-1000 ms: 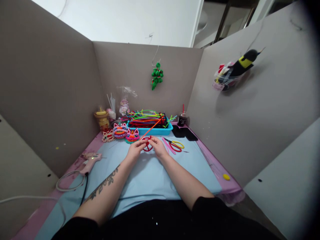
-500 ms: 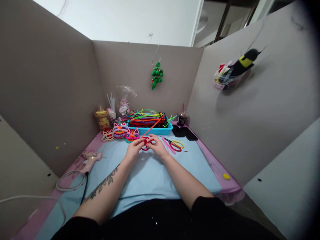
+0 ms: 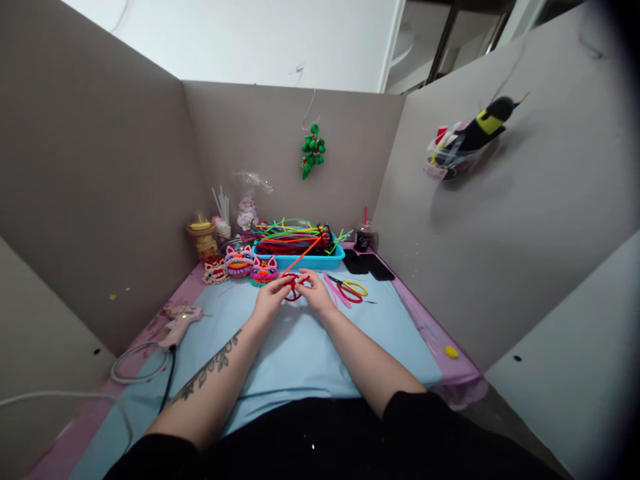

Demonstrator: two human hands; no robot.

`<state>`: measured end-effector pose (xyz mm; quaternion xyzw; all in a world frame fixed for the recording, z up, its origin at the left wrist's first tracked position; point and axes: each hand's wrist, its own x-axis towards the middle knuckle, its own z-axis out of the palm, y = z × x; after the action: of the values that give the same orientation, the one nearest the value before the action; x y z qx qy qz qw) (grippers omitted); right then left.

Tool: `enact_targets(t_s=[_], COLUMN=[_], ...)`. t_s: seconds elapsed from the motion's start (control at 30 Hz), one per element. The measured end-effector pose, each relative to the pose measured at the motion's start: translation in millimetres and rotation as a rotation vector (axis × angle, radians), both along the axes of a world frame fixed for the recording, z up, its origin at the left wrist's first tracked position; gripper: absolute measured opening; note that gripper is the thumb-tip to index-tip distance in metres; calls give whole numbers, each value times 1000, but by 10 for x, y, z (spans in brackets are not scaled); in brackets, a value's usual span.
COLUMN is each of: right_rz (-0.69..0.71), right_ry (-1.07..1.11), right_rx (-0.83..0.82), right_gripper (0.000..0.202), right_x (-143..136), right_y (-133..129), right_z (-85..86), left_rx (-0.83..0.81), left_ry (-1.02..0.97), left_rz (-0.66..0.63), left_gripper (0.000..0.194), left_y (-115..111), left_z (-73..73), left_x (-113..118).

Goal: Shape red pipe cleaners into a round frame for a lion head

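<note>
Both hands meet over the middle of the blue-covered table. My left hand pinches the left side of a red pipe cleaner bent into a rounded, looped shape. On its right side my right hand grips the same piece with thumb and fingers. The fingertips hide part of the loops. An orange pipe cleaner slants up from behind the hands towards a blue tray full of coloured pipe cleaners. Scissors with red and yellow handles lie just right of my right hand, beside pink strips.
Several animal-face pieces sit left of the tray. A pink glue gun with its cable lies at the left edge. Black flat objects and a drink cup stand back right; a yellow piece lies at the right edge. Grey panels surround the table.
The fingers have shifted very slightly around the red pipe cleaner, and the view has drifted a little. Everything on the table lies as before.
</note>
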<state>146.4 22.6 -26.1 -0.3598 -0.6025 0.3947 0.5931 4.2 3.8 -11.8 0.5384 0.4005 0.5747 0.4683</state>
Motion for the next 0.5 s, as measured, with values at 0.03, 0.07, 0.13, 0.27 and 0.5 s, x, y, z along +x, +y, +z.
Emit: enact_targets(t_s=[0.03,0.07,0.13,0.27,0.5], right_rz=[-8,-12,-2,45,155], right_ry=[0,2,16,57,215], right_rx=[-1,-6,-31,-101,-244], right_gripper=[15,16,19,25,41], right_x=[0,0,-3,-13,-41], right_y=[12,23,44,69,60], right_z=[-13,-26,-49,-78,-87], left_rx=[4,7,17,38,103], left_ry=[6,10,17,41,126], left_rz=[-5,-9,-13,-19,-28], left_gripper=[40,40,39,38,45], left_y=[-3,-5,-7,-11,2], left_z=[1,1,-1,-1,-26], left_x=[2,3,2,-2,-8])
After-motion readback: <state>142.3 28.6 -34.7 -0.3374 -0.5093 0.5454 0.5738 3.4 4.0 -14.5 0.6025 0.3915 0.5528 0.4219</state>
